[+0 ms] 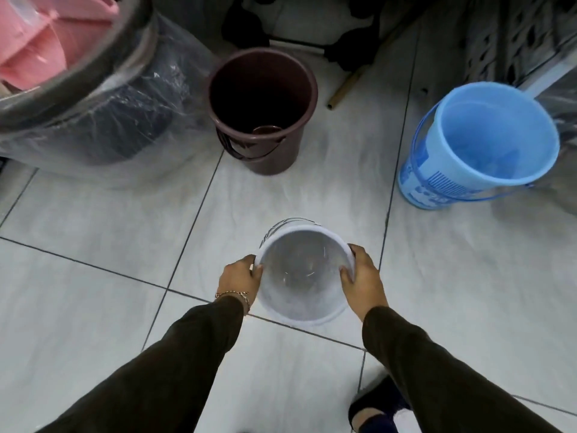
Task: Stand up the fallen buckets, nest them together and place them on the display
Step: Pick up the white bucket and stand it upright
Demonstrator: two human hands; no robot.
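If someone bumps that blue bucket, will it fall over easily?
Probably fairly easily. The blue bucket looks empty, so it is likely light. It is wider at the rim than at the base, which makes tipping likelier. The tiled floor looks smooth, so a low nudge might just slide it instead.

held bucket [304,273] nearest, second bucket [263,110] behind, third bucket [480,145] right

Place: I read this as a housewares shop or stockroom | signs: a labelled blue bucket [480,145] and brown bucket [262,107] on the tiled floor [93,245] | plastic-wrapped tub [93,98] of pink goods [46,35] | grey crates [515,35].
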